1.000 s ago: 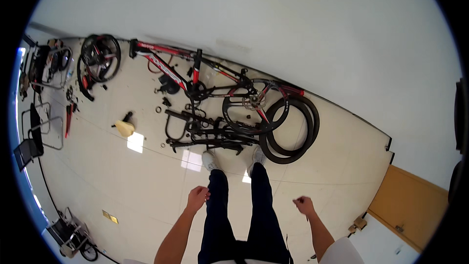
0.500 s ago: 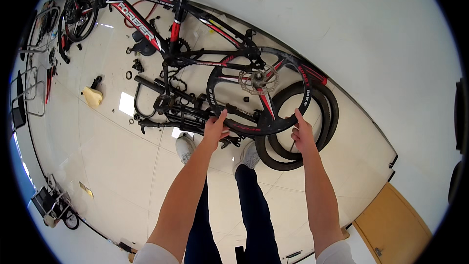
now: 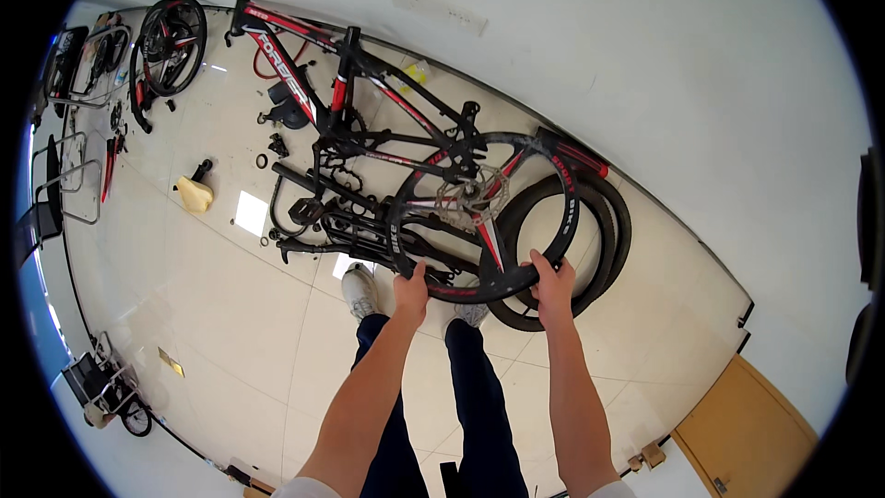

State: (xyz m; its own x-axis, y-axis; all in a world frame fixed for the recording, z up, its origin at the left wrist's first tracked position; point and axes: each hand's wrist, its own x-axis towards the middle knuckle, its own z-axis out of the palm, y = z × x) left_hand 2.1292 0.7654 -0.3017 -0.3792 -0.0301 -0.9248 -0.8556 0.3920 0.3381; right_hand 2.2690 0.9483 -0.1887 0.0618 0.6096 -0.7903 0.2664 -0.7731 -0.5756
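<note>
Both my hands grip the near part of a black bicycle wheel (image 3: 479, 293) with red-and-white spokes. My left hand (image 3: 411, 295) is closed round the rim's lower left. At the lower right, the fingers of my right hand (image 3: 553, 288) wrap the same rim. A metal disc rotor (image 3: 450, 207) sits at the wheel's hub, close to the rear end of a black-and-red bicycle frame (image 3: 340, 92). The frame partly overlaps the wheel's far side; whether they are joined I cannot tell. Two black tyres (image 3: 622, 231) lie on the floor behind the wheel, to the right.
A front fork and other black parts (image 3: 359, 226) lie left of the wheel. Farther left are a cream saddle (image 3: 194, 195) and another wheel (image 3: 198, 46). The white wall (image 3: 590, 46) runs behind the frame. Metal-framed chairs (image 3: 88, 175) stand at the far left.
The wheel's near rim has come closer to me. My right hand has slid from the rim's right side toward its lower right and closed more round it. The view has shifted slightly.
</note>
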